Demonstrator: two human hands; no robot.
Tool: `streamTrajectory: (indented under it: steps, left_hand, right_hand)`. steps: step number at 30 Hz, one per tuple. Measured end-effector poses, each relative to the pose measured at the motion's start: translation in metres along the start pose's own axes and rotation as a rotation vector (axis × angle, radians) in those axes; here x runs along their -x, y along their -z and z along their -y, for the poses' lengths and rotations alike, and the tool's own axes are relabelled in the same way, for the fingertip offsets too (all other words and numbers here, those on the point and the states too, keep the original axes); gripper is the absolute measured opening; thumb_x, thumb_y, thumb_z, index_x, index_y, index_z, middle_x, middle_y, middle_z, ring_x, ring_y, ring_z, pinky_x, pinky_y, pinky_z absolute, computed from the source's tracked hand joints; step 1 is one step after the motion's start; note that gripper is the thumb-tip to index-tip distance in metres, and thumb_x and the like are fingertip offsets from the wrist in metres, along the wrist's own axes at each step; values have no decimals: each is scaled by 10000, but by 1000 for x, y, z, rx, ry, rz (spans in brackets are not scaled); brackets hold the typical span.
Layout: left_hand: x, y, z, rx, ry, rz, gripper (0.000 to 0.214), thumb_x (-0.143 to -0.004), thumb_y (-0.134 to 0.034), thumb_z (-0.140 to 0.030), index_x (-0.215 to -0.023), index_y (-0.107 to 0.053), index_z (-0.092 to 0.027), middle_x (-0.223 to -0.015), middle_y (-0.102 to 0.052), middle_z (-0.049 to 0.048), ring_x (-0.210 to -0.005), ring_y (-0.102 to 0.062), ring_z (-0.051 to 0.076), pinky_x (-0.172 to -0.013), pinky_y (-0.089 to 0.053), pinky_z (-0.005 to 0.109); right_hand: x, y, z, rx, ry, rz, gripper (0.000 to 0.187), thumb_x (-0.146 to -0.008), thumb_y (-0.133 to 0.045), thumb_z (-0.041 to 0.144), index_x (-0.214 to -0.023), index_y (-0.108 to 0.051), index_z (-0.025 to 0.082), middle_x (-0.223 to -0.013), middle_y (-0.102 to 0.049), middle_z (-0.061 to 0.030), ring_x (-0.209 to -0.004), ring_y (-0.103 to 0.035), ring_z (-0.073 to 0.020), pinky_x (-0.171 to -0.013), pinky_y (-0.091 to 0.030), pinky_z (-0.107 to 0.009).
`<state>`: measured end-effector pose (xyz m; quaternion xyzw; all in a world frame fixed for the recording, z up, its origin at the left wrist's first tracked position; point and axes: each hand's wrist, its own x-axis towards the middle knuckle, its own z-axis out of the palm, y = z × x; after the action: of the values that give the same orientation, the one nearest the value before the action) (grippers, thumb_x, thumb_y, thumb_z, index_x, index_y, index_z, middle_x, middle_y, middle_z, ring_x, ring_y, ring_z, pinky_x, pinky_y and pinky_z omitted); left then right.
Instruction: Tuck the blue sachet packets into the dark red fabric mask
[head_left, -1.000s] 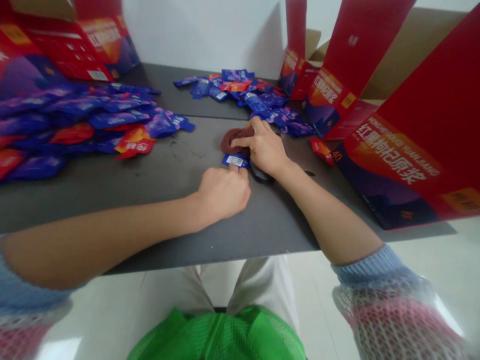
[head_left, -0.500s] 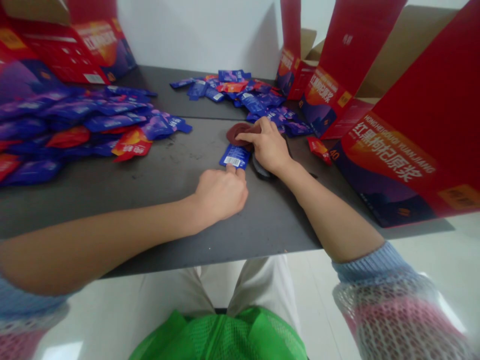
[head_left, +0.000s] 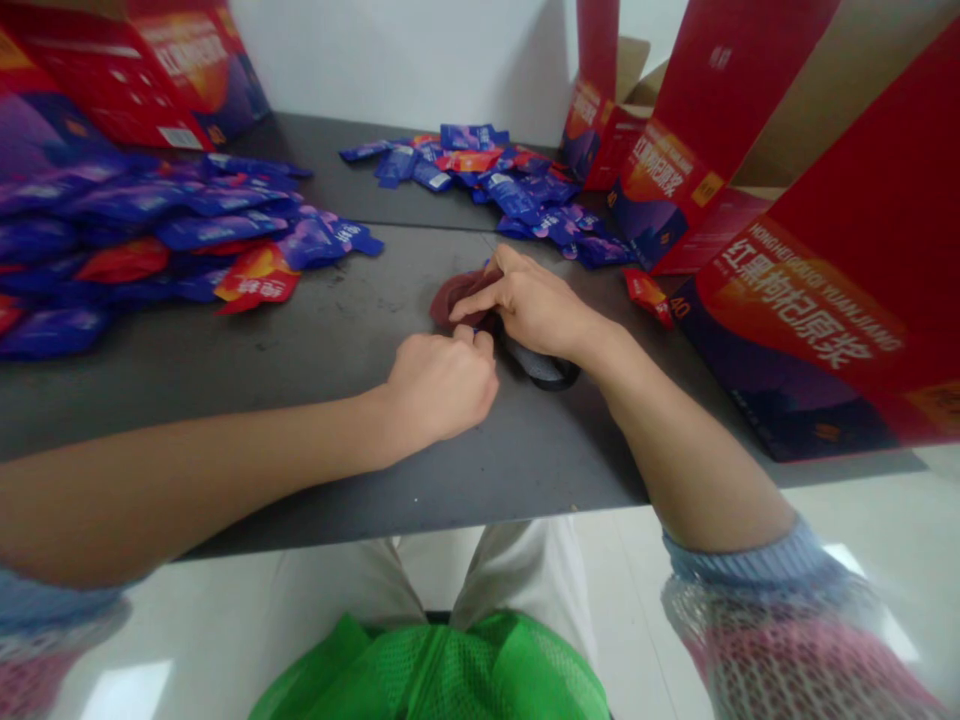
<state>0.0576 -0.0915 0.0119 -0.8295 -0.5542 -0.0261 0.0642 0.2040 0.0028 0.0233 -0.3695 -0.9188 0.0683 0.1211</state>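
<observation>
A brownish-red cloth [head_left: 446,297] lies bunched under my right hand [head_left: 536,305], whose thumb and fingers are closed on it. The cloth covers most of a blue sachet [head_left: 476,331], of which only slivers of blue show. My left hand [head_left: 446,385] is curled, with its fingertips pressing the near edge of that sachet to the table. A grey piece with a black rim [head_left: 541,366] sticks out below my right palm; whether it belongs to the cloth I cannot tell.
On the left is a heap of blue and red sachets [head_left: 217,215]; another pile [head_left: 517,190] lies at the back. Red printed boxes [head_left: 810,320] stand open on the right, more [head_left: 180,75] at the back left. One red sachet [head_left: 647,293] lies beside the right boxes. The grey table [head_left: 330,350] ends near my legs.
My right hand has drawn the cloth toward me and over the sachet, covering its white barcode label. The left hand has stayed at the sachet's near edge.
</observation>
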Motion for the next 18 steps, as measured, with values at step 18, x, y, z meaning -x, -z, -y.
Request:
streamTrajectory:
  steps: [18]
  left_hand:
    - [0, -3, 1, -36, -4, -41, 354, -933, -378, -302, -1110, -590, -80, -1109, -679, 193, -752, -705, 298, -602, -466, 362]
  right_hand:
    - [-15, -31, -48, 126, -301, -305, 408, -996, -375, 350, -1307, -633, 297, -1211, -510, -133, -1123, -465, -327, -862, -465, -480]
